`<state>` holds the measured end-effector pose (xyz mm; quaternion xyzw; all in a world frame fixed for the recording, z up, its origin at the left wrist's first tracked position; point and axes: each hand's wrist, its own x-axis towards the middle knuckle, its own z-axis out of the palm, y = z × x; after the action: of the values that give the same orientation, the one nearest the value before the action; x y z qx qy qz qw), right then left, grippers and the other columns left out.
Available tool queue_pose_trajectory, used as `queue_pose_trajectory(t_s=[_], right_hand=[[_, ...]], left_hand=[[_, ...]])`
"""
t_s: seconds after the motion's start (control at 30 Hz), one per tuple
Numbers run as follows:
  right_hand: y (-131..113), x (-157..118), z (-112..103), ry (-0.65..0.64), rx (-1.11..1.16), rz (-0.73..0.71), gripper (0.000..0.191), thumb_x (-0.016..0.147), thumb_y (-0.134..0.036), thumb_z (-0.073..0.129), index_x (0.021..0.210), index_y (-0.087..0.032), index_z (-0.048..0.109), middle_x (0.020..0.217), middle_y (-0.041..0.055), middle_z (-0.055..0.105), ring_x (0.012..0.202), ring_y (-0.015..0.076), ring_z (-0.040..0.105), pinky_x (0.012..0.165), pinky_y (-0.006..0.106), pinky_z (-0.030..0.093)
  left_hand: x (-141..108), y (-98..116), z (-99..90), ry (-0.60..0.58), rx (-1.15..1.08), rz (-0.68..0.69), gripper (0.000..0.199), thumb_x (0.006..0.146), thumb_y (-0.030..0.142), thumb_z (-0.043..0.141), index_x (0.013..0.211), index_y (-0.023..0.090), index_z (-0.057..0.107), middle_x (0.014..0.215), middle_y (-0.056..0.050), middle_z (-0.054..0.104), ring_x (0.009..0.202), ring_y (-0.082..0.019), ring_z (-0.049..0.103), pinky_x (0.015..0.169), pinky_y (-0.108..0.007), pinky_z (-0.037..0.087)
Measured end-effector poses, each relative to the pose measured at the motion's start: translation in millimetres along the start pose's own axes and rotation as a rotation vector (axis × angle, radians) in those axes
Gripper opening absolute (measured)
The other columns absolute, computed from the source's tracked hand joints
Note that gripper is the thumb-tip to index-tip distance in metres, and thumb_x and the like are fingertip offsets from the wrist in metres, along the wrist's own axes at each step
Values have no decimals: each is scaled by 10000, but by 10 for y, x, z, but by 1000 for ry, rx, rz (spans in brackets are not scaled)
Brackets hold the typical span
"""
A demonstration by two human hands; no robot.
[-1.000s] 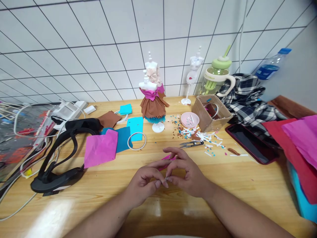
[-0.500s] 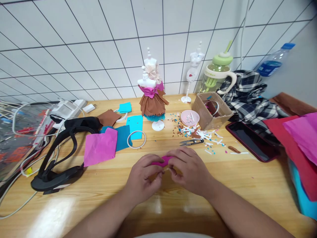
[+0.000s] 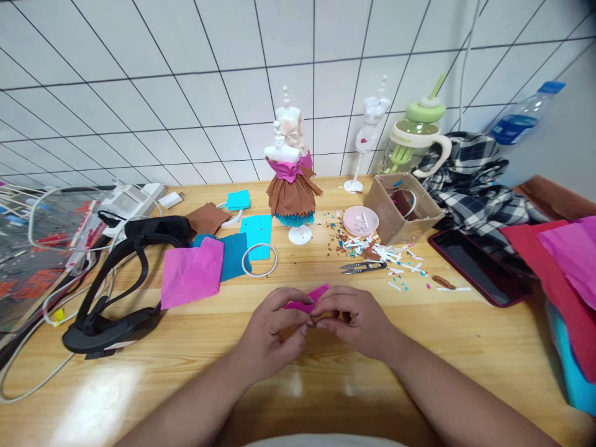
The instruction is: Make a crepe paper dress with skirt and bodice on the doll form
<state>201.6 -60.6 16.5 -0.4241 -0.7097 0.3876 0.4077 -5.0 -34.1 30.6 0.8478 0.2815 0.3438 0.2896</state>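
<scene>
Black headset [image 3: 125, 328] is laid well to the left of the front dress form [image 3: 293, 198], with a pink sheet [image 3: 193, 273] spread nearer to that form, partly over a teal sheet [image 3: 236, 254]. A white ring [image 3: 259, 275] is placed just left of the form's base. Directly on the near side of the form, the left hand [image 3: 274, 329] and the right hand [image 3: 361, 320] are brought together at the fingertips, fingers bent inward about a magenta piece [image 3: 318, 295] seen between them; what is pinched at the tips is hidden and cannot be told. Right of the form, snips [image 3: 367, 266] are laid on the table [image 3: 205, 335] beside scattered scraps [image 3: 386, 251], and farther right a phone [image 3: 475, 267] is laid
</scene>
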Motion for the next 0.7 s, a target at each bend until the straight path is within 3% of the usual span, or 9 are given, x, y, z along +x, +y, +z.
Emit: queue_pose_trajectory(t_s=[0.17,0.3,0.37,0.47,0.7], right_hand=[[-4,14,-32,-57,-80,28,67,844,-164,656,869,-220,682,876,-2,700,760,115,606,685,224,449],[-9,-2,-50,-81,-130,6,132,878,-106,539,920,-201,621,978,33,680,909,149,601,795,274,457],[-7,-18,-40,-50,-74,46,175,878,-135,546,1017,-212,620,1034,40,685,879,142,606,752,260,470],[-13,-27,-12,-42,45,140,336,843,-189,617,1174,-244,616,1028,28,705,690,104,583,585,208,447],[-27,32,45,-61,101,285,106,809,-225,682,898,-226,739,746,-24,709,580,86,540,542,196,394]], left_hand=[[-3,-13,16,-11,-46,-32,256,757,28,561,891,202,692,1050,-68,650,960,-175,647,827,-295,531],[8,-6,4,-5,-68,-92,227,779,59,561,867,208,709,1024,-63,662,930,-175,660,805,-294,542],[6,-7,1,6,-69,-120,215,797,75,565,862,213,716,1052,-67,655,963,-183,654,817,-299,541],[-10,-20,7,23,-60,-133,234,797,66,563,878,218,720,1129,-74,628,1047,-200,630,865,-316,530],[-23,-33,18,9,-44,-108,235,794,66,557,890,217,710,1156,-77,617,1066,-202,624,874,-327,531]])
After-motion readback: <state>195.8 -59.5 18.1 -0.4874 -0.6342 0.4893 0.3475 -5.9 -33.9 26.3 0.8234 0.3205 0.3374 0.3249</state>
